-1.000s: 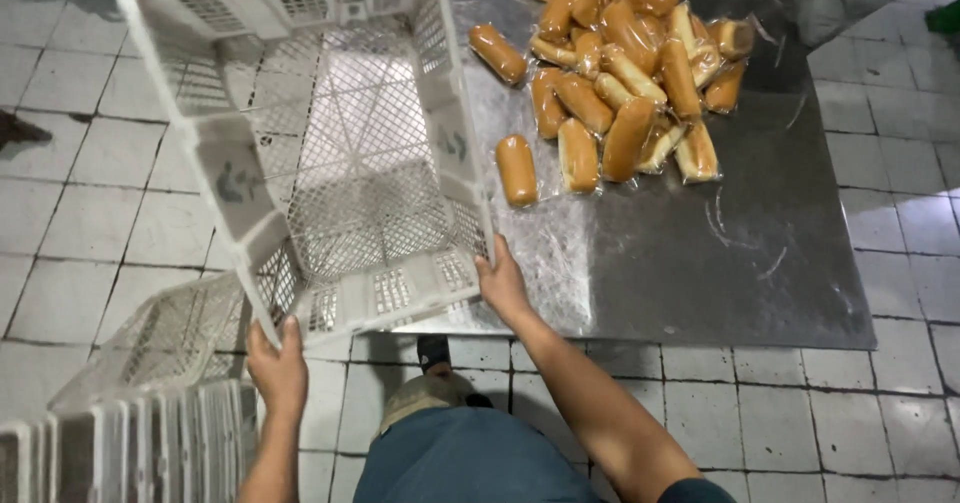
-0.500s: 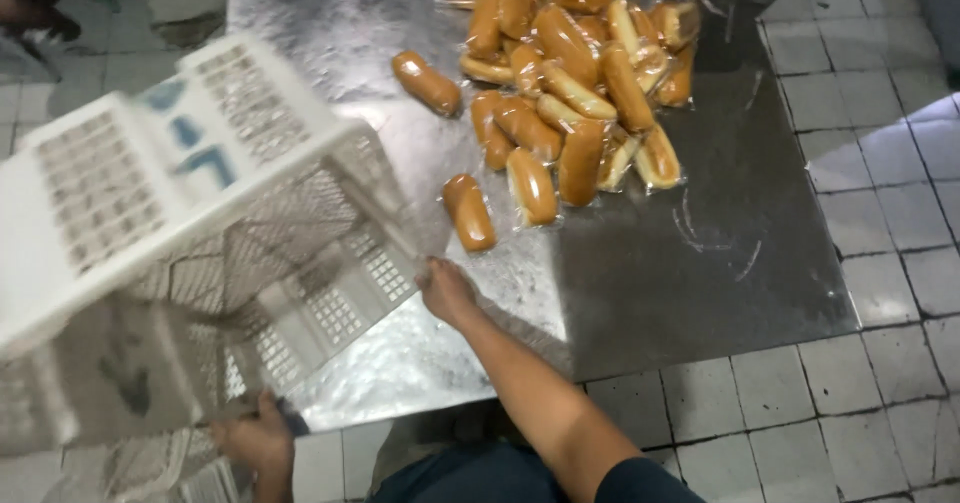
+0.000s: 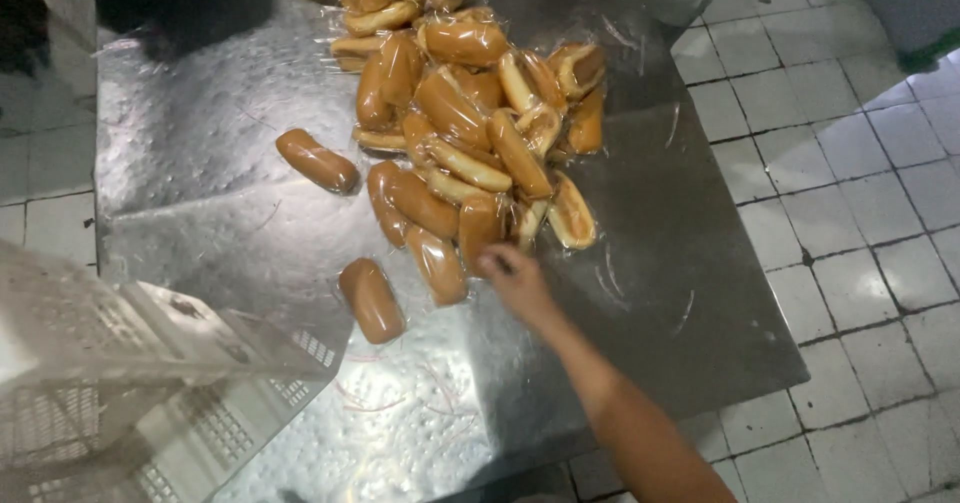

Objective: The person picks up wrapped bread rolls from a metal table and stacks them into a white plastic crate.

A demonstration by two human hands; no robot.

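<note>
Reaching up from the lower right of the frame, your right hand [image 3: 515, 281] has its fingers bent down onto the near edge of the pile of wrapped buns [image 3: 465, 123], touching one wrapped bun [image 3: 481, 228] at the pile's lower edge; you cannot tell from this angle whether the fingers have closed around it. Your left hand is out of the frame. The pile sits on the upper middle of the steel table [image 3: 220, 213]. Two buns lie apart from it: one [image 3: 318, 161] to the left of the pile, another [image 3: 372, 300] just left of your hand. A white plastic crate [image 3: 150, 383] fills the lower left corner, tilted at the table's near edge.
</note>
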